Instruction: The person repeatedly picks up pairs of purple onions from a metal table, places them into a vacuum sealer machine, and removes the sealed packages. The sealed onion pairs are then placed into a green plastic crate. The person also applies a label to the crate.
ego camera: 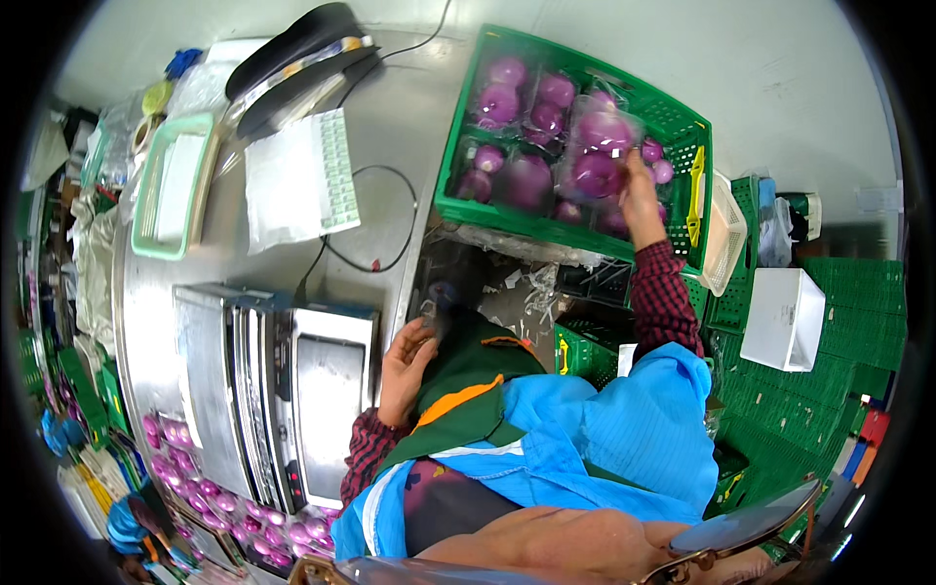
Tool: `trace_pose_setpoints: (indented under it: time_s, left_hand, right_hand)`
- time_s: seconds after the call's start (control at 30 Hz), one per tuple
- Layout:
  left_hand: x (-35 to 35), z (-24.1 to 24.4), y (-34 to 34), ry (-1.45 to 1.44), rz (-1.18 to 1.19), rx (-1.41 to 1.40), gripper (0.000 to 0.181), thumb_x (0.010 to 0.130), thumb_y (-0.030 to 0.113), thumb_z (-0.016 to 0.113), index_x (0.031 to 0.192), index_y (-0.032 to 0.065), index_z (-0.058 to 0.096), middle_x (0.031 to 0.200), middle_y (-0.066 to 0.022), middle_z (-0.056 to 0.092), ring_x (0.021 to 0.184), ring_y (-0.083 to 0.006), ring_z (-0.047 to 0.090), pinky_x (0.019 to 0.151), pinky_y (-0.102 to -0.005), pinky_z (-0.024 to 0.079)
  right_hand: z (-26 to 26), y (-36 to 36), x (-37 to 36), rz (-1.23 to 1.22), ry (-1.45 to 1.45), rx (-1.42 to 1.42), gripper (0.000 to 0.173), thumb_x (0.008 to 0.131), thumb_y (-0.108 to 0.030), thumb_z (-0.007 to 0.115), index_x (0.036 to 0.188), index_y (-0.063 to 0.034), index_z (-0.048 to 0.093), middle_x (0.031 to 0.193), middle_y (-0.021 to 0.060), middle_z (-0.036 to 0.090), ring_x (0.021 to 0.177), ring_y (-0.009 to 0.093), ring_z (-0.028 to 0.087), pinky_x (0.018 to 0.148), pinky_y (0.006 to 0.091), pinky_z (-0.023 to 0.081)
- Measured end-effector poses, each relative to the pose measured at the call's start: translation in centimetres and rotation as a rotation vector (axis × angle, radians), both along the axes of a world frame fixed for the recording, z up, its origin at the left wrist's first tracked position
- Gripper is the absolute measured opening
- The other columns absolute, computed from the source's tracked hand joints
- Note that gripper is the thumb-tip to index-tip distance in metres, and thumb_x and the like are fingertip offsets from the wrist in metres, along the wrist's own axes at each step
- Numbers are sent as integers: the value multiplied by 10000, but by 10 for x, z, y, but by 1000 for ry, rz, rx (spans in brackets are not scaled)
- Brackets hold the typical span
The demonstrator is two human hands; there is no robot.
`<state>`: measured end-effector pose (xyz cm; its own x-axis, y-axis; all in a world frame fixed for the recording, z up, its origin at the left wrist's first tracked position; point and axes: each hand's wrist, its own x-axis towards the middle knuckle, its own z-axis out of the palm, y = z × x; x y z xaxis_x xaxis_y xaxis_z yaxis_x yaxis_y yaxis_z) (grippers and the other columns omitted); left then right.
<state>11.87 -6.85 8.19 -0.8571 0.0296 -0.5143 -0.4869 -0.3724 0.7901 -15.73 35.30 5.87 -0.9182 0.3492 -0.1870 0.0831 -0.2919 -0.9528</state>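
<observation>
My right hand (pixel 640 203) reaches over a green plastic crate (pixel 526 228) and grips a clear-wrapped pack of red onions (pixel 601 150). The pack looks slightly blurred above other wrapped onion packs (pixel 499 102) lying in the crate. At the right end of the crate, a few small red onions (pixel 662 172) show past my fingers. My left hand (pixel 406 360) is low beside the steel table's edge, its fingers bent. Something blurred and see-through is by its fingertips; whether it is held is unclear. Close to this hand stands a steel benchtop machine (pixel 333 395) with a flat plate.
On the steel table (pixel 398 95) lie a white bag with a sheet of labels (pixel 296 179), a looped black cable (pixel 415 212) and a mint-green basket (pixel 137 212). More wrapped onions (pixel 219 504) sit beyond the machine. Stacked green crates (pixel 848 314) and a white box (pixel 768 318) stand right. A co-worker (pixel 128 523) is lower left.
</observation>
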Motion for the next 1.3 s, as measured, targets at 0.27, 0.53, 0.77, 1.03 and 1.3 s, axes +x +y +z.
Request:
trace_pose_setpoints:
  time_s: [0.27, 0.53, 0.77, 1.03, 1.3]
  left_hand:
    - [-22, -11, 3, -222, 39, -58, 410, 895, 80, 606, 1276, 6, 473, 1097, -97, 600, 946, -144, 589, 784, -252, 494]
    - [-47, -12, 13, -330, -73, -139, 401, 907, 149, 607, 1273, 40, 484, 1102, -81, 602, 965, -152, 598, 844, -271, 495]
    - [-34, 2, -15, 75, -246, -409, 421, 893, 132, 607, 1278, 12, 484, 1155, -99, 586, 1024, -177, 569, 859, -296, 478]
    - [23, -2, -49, -125, 320, -105, 460, 907, 211, 617, 1278, -17, 468, 1089, -82, 601, 910, -124, 551, 787, -260, 476]
    - [145, 14, -95, 10, 975, -116, 378, 903, 225, 624, 1197, 4, 538, 983, -44, 623, 862, -105, 581, 740, -252, 505]
  right_hand:
    - [-70, 164, -81, -259, -134, 158, 500, 993, -319, 426, 1305, 71, 441, 1309, 138, 498, 1171, 225, 492, 1020, 326, 369]
    - [-104, 169, -132, -96, -381, 797, 578, 961, -464, 410, 1257, 17, 534, 1292, 206, 526, 1191, 286, 505, 1001, 338, 372]
    - [-142, 189, -145, -246, -145, 2388, 275, 942, -252, 402, 847, -95, 607, 793, 58, 620, 646, 194, 593, 504, 345, 477]
    - [3, -117, -125, -18, 285, 655, 321, 949, -147, 474, 1136, 93, 576, 1150, 192, 600, 1014, 260, 595, 908, 331, 476]
    - [85, -536, 8, 1123, 523, 380, 269, 949, -140, 486, 1137, 32, 575, 1019, 118, 630, 886, 169, 587, 804, 287, 476]
